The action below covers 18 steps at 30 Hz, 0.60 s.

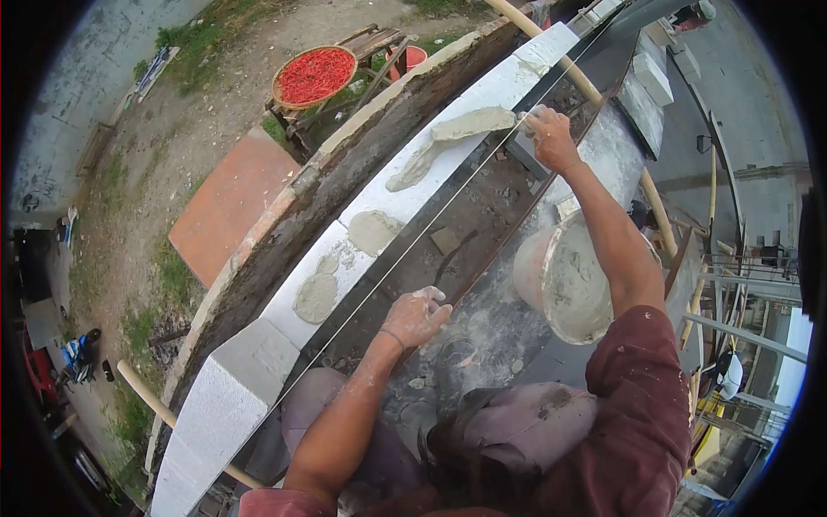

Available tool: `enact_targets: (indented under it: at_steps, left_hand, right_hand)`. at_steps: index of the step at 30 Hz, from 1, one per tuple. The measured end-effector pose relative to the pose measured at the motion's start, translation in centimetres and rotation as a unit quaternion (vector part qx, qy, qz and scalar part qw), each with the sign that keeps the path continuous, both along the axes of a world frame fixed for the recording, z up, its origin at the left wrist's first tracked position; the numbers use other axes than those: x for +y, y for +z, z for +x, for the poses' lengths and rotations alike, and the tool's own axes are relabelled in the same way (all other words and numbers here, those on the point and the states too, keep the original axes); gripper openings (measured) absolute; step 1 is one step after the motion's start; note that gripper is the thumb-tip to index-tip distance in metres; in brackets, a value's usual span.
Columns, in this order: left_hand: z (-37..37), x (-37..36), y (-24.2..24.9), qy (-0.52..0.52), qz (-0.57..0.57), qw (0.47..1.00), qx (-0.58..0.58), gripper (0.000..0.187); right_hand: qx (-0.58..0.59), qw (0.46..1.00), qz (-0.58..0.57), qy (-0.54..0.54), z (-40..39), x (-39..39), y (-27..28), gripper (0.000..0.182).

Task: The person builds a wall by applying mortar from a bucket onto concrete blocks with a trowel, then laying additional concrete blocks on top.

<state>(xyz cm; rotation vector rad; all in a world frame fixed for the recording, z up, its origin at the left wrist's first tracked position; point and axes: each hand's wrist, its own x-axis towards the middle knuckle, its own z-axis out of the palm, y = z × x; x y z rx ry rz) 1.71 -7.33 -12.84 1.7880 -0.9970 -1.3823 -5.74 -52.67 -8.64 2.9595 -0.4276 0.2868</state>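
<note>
My right hand [550, 140] is closed around a trowel, its handle mostly hidden by my fingers. The mortar-covered trowel blade [474, 123] lies over a row of white blocks [353, 202]. Below it, a long smear of wet grey mortar [413, 168] runs along the block top. Two more mortar patches, a round one [373, 232] and a lower one [316, 297], sit nearer to me. My left hand [415, 317] is empty, fingers loosely bent and thumb apart, beside a taut white string [401, 241]. Under my right forearm stands a tilted bucket [527, 267] coated with mortar inside.
A rough wall edge [284, 202] runs alongside the blocks. Bamboo poles [583, 84] cross beneath and beyond the row. Past the wall, a round basket of red chillies [315, 76] rests on a wooden stand [379, 43]. More white blocks [652, 79] stand at upper right.
</note>
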Motion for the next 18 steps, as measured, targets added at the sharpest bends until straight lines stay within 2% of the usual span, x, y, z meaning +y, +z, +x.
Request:
enact_targets:
  at_steps: [7, 13, 15, 16, 18]
  left_hand:
    - [-0.3, 0.0, -1.2, 0.01, 0.0, 1.0, -0.002, 0.044]
    - [-0.7, 0.1, -1.2, 0.04, -0.014, 0.999, -0.01, 0.042]
    - [-1.1, 0.1, -0.8, 0.035, -0.016, 0.999, -0.004, 0.042]
    - [-1.3, 0.1, -0.5, 0.031, -0.017, 0.999, 0.001, 0.042]
    - [-1.6, 0.3, 0.3, 0.019, -0.029, 0.999, 0.006, 0.042]
  right_hand:
    - [0.004, 0.998, 0.006, -0.065, -1.8, -1.2, -1.0, 0.05]
    - [0.037, 0.992, -0.057, -0.102, -1.3, -0.3, 1.0, 0.049]
    - [0.114, 0.971, -0.07, -0.2, -0.5, 1.3, 3.0, 0.047]
    - [0.115, 0.97, -0.071, -0.204, 0.0, 2.5, 4.2, 0.047]
    - [0.204, 0.915, 0.032, -0.347, 1.2, 5.2, 6.3, 0.044]
